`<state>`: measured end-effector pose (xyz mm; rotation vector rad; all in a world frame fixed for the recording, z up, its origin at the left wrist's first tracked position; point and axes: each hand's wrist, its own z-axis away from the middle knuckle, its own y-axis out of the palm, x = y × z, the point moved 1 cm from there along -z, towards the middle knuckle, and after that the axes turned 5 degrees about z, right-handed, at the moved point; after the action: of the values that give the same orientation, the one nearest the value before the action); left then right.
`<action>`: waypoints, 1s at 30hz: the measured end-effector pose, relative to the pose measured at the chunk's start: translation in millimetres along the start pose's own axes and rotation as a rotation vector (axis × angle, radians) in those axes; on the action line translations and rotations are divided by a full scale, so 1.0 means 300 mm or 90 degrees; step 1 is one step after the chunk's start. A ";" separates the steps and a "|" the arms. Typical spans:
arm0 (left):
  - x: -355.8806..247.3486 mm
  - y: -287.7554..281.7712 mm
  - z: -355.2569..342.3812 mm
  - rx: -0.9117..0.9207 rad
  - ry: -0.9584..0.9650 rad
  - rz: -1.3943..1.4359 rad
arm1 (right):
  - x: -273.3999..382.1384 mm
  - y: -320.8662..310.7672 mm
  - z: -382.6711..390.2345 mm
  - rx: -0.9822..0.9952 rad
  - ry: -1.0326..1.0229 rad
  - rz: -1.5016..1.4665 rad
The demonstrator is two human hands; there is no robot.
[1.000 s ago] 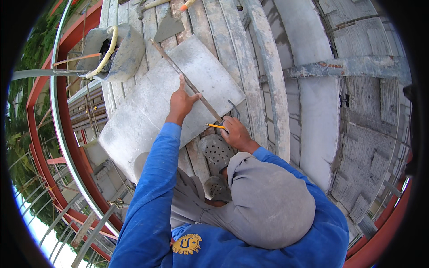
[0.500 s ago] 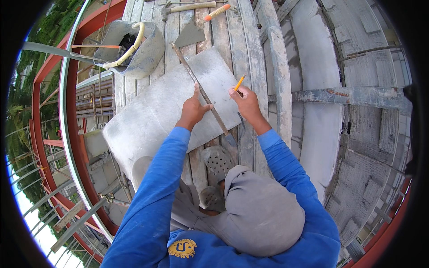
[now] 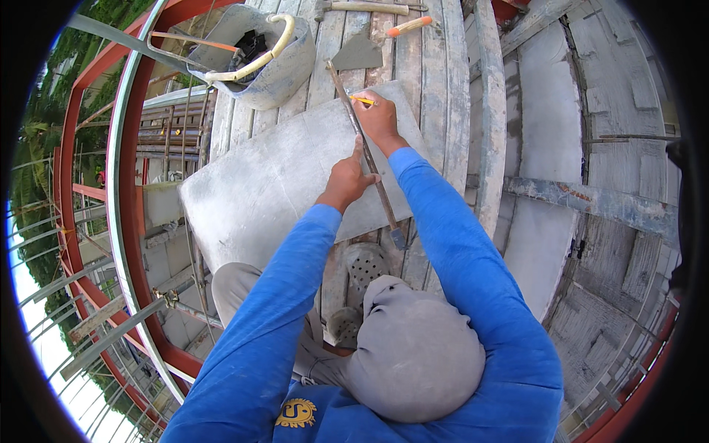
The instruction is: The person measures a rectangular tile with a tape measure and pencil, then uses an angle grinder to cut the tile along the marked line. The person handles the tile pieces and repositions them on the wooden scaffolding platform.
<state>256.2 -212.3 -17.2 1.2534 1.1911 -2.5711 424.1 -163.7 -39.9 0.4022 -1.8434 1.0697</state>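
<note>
Grey slab lies aslant on the planks, mid-frame; a thin bar crosses it from upper centre to past its lower edge; the left hand presses near the bar's middle, index finger and thumb spread wide, the other fingers curled; the right hand, higher in the frame, has its fingers narrowed round a yellow pencil, its tip by the bar's upper part; whether it touches the slab, I cannot tell; to do this well, I judge, bear down evenly so the bar cannot pivot, and keep the pencil at one lean, tight to the edge; a bucket stands at upper left.
</note>
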 end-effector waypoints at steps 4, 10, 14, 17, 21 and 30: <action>0.010 0.012 0.002 -0.021 0.024 -0.026 | 0.017 -0.019 0.001 0.042 -0.053 0.022; 0.001 -0.001 -0.007 0.015 0.017 -0.026 | 0.045 -0.168 0.168 0.129 -0.029 0.065; 0.049 0.011 -0.016 0.001 0.020 -0.056 | 0.065 -0.335 0.463 0.191 0.012 0.056; 0.031 0.014 -0.018 0.013 0.013 -0.059 | 0.037 -0.458 0.720 0.196 0.004 0.102; 0.032 0.013 -0.016 0.022 0.008 -0.059 | 0.065 -0.550 0.850 0.222 0.019 0.115; 0.020 0.007 -0.018 0.019 0.012 -0.044 | 0.000 -0.306 0.326 0.013 0.020 0.002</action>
<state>256.4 -208.5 -24.7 1.2679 1.2257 -2.6399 429.4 -294.7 -11.8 0.3923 -1.8075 1.0927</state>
